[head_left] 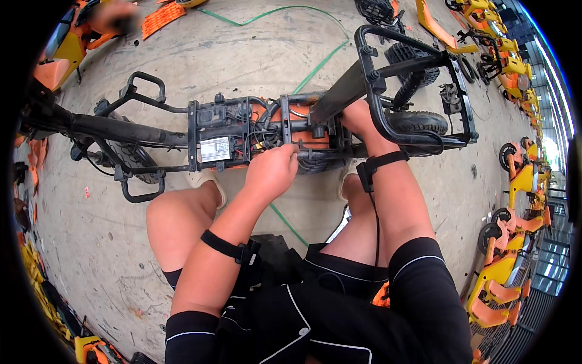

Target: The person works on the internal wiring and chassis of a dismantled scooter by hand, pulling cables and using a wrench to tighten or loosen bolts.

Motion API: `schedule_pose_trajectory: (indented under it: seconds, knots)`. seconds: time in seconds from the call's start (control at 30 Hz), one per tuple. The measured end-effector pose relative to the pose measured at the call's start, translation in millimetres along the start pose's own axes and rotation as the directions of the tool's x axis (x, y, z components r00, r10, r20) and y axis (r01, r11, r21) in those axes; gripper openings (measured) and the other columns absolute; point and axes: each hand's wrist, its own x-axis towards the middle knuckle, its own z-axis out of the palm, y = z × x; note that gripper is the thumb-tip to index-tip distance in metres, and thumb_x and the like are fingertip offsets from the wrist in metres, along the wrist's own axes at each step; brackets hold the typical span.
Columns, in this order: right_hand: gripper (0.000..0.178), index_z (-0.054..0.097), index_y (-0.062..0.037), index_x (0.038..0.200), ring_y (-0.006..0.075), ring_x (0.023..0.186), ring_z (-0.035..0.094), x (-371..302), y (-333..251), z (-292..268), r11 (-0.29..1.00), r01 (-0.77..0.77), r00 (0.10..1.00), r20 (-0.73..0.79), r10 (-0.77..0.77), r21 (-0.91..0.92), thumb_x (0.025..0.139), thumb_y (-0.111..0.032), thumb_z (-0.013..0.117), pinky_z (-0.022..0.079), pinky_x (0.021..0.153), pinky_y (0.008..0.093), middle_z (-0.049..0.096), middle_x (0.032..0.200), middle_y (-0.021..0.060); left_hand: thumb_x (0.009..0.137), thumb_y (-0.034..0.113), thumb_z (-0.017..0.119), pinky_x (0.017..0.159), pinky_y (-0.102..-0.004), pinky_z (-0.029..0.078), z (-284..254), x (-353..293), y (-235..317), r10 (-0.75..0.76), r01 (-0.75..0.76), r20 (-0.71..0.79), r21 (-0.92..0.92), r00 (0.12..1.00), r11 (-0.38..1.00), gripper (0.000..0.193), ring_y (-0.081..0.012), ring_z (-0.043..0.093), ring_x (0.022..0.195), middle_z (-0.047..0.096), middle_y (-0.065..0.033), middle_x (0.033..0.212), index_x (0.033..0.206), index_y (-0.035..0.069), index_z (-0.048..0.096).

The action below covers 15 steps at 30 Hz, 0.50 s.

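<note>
A stripped black scooter frame (242, 130) stretches across in front of me, its bare metal bars and wiring exposed. My left hand (274, 170) is closed at the near side of the frame's middle, beside the bundle of black wires (262, 124). Whatever its fingers hold is hidden. Farther right, my right hand (359, 118) reaches in under the slanted black seat post (345, 91); its fingers are mostly hidden by the frame. A black controller box with a white label (215, 149) sits in the frame left of my left hand.
The rear wheel (418, 123) lies below the black rack (464, 91) at the right. Rows of yellow and orange scooters (506, 267) stand along the right side. An orange slatted panel (162, 21) and green strap (321, 67) lie on the concrete floor.
</note>
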Motion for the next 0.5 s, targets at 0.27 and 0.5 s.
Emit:
schedule_pose_trajectory:
  seconds: [0.27,0.5]
  knots:
    - [0.027,0.071,-0.0029,0.093,0.0399,0.092,0.065,-4.2,-1.2,-4.6,0.978,0.158,0.98,-0.101,-0.172,-0.134,0.072,0.008,0.058,0.055,0.078,0.0449,0.066,0.093,0.0218,0.092,0.019,0.054,0.075,-0.0471,0.053,1.3,-1.3,-5.8,-0.001,0.001,-0.044,-0.009,0.999,1.0,0.023,-0.0365,0.067,0.083,0.07,-0.0167,0.091,0.106,0.007,0.068]
    - [0.02,0.07,-0.0001,0.09,0.0403,0.092,0.064,-3.8,-1.3,3.8,0.973,0.208,0.956,-0.191,-0.224,-0.098,0.074,0.006,0.061,0.054,0.076,0.0454,0.066,0.091,0.0226,0.092,0.019,0.056,0.071,-0.0464,0.052,-4.9,-1.1,-4.1,0.019,-0.021,-0.086,-0.026,0.996,0.999,0.019,-0.0368,0.066,0.081,0.069,-0.0168,0.083,0.102,0.009,0.068]
